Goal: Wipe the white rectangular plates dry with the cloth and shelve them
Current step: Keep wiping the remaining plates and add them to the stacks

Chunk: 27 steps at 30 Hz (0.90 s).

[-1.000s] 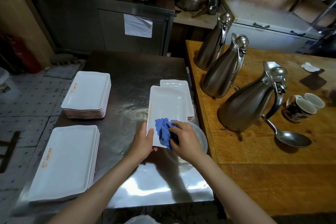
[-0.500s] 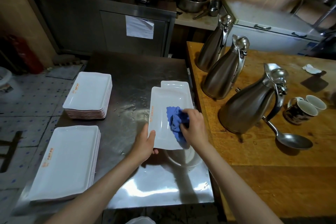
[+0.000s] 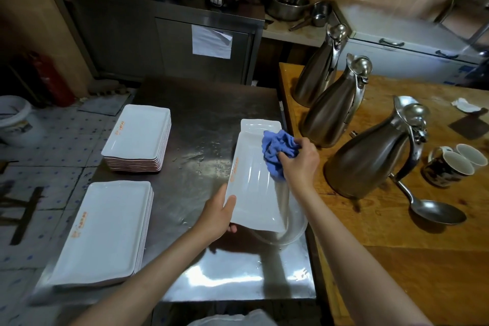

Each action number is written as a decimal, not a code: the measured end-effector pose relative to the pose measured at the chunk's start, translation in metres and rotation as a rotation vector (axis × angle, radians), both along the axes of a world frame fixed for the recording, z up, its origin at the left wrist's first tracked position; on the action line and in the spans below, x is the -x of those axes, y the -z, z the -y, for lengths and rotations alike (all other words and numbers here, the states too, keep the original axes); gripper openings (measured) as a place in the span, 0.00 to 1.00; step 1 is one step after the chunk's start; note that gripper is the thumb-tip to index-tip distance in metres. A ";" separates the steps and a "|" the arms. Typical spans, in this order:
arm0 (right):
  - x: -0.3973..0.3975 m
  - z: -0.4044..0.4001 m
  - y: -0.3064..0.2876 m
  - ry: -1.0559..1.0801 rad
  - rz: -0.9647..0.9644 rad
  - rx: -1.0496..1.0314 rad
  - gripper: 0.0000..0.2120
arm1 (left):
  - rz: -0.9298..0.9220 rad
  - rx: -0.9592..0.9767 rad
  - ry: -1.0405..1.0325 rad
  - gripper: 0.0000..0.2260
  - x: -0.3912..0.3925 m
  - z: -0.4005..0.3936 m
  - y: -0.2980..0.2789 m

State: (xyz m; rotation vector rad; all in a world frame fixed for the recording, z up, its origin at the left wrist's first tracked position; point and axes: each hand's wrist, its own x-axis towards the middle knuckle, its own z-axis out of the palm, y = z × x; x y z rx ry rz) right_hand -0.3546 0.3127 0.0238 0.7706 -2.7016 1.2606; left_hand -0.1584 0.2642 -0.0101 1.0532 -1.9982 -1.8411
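Plate (image 3: 254, 188) held tilted over surface (image 3: 201, 119), left hand (image 3: 219, 216) pinching near corner, right hand (image 3: 300, 164) bunched around blue cloth (image 3: 277, 151) at far end. Best to sweep full length toward near edge with firm pressure (rims too), keep left grip steady.

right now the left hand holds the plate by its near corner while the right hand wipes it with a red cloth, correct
Not quite: the cloth is blue, not red, as the head view shows. The rest holds: the left hand holds the plate by its near corner while the right hand wipes it with the cloth.
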 end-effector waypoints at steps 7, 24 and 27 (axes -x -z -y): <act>-0.008 0.005 0.001 0.037 0.038 0.049 0.11 | 0.019 0.001 0.044 0.13 -0.002 0.001 0.003; -0.028 0.002 0.018 -0.417 0.145 -0.123 0.19 | 0.026 -0.007 0.058 0.10 -0.005 0.008 0.010; -0.031 -0.002 0.026 -0.460 0.126 -0.214 0.24 | 0.028 -0.024 0.051 0.10 -0.004 0.009 0.011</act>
